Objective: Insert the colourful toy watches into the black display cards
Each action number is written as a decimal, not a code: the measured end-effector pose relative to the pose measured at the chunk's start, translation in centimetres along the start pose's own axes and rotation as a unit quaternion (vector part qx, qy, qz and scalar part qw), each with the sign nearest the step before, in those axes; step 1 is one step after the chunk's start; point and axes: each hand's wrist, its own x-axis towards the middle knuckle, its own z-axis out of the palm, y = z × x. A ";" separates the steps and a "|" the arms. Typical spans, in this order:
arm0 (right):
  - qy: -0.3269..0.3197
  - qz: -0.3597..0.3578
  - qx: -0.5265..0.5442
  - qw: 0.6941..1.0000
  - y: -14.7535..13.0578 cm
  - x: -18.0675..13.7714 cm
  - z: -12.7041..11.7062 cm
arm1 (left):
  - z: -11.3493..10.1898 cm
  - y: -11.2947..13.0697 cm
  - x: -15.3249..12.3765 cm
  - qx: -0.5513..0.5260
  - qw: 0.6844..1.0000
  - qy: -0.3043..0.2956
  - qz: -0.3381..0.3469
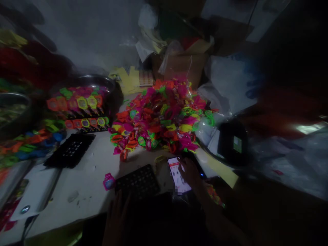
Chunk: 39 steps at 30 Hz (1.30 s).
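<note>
In the head view, a lit smartphone (177, 174) lies tilted near the middle front, its screen showing a page with a red band and small pictures. My right hand (191, 171) is over its right side, a finger at the screen and the hand open; the other fingers are dim. My left hand (118, 208) rests open with fingers spread, at the front edge of a black tray with rows of holes (139, 181). A pink toy watch (109, 181) lies just left of that tray. A large heap of colourful toy watches (161, 119) rises behind the phone.
Toy watches (85, 122) stand in rows on a black holder at the left, before a metal bowl (94, 80). A second black tray (71, 150) and a white device (38, 188) lie left. Behind stands a cardboard box (181, 66); a black round container (232, 143) is right.
</note>
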 end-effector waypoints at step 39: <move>0.016 -0.028 0.077 0.997 -1.0 -9.9 -1.2 | -0.4 0.4 0.6 -0.017 1.000 -0.004 0.011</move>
